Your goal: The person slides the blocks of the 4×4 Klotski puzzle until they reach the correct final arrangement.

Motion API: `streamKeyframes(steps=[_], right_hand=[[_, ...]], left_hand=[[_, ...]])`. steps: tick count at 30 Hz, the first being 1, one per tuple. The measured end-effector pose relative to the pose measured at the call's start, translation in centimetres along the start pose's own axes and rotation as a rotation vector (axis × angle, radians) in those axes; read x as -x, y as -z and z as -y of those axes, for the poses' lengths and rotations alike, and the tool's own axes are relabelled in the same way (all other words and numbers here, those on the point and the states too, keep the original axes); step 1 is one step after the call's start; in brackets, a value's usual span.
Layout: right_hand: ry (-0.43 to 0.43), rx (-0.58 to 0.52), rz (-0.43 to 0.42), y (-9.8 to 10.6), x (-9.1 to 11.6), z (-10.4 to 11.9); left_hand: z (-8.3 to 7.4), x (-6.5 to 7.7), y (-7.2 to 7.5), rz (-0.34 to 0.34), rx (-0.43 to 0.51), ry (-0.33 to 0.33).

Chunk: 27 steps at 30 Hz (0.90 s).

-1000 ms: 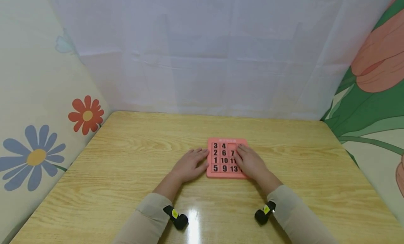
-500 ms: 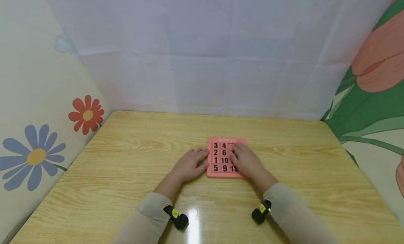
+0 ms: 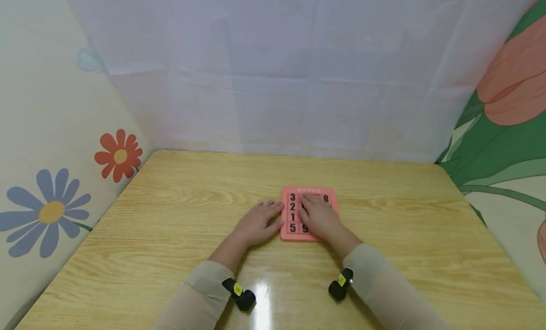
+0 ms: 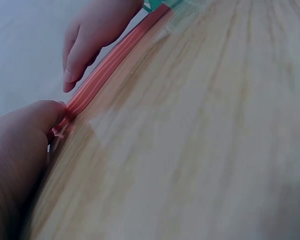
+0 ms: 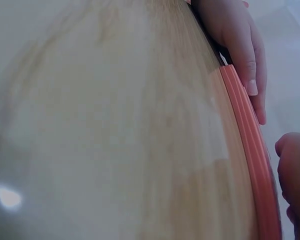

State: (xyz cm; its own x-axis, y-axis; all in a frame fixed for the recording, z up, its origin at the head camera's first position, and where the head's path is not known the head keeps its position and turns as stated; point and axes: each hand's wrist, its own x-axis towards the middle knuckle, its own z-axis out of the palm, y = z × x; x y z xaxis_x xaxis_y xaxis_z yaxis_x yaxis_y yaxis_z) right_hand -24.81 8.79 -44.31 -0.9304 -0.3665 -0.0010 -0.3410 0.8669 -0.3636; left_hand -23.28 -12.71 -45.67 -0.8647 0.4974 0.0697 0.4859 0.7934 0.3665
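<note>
A pink sliding number puzzle [image 3: 290, 237] lies flat on the wooden table. Along its left column the tiles read 3, 2, 1 and 5; a 9 shows near the bottom and an 8 at the upper right. My left hand [image 3: 258, 224] rests at the left side, fingertips and thumb against the frame. Over the middle tiles lies my right hand [image 3: 321, 218], fingers extended toward the second column and covering most of the other numbers. In the left wrist view, the left thumb [image 4: 52, 112] meets the frame's corner.
The wooden table [image 3: 179, 192] runs back to a white cloth backdrop [image 3: 273, 83]. Flower-printed panels stand at left and right. Black cameras are strapped to the left wrist [image 3: 244, 299] and right wrist [image 3: 339, 290].
My right hand has moved left across the puzzle, from the right columns to the second column, uncovering the 8 and hiding the 4, 6 and 10. The left hand stays put.
</note>
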Motion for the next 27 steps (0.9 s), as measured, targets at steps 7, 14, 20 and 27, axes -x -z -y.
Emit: streamKeyframes(steps=[7, 14, 20, 27], right_hand=[[0.01, 0.001, 0.016, -0.14, -0.17, 0.48], [0.004, 0.001, 0.03, -0.2, -0.23, 0.23], [-0.004, 0.012, 0.042, -0.07, -0.09, -0.03], [0.007, 0.046, 0.034, 0.14, 0.25, -0.46]], left_hand=[[-0.18, 0.07, 0.17, -0.007, 0.014, -0.008], [-0.06, 0.05, 0.08, 0.008, 0.009, 0.008], [-0.06, 0.03, 0.0, 0.004, 0.001, 0.005], [-0.04, 0.05, 0.05, 0.007, 0.001, 0.001]])
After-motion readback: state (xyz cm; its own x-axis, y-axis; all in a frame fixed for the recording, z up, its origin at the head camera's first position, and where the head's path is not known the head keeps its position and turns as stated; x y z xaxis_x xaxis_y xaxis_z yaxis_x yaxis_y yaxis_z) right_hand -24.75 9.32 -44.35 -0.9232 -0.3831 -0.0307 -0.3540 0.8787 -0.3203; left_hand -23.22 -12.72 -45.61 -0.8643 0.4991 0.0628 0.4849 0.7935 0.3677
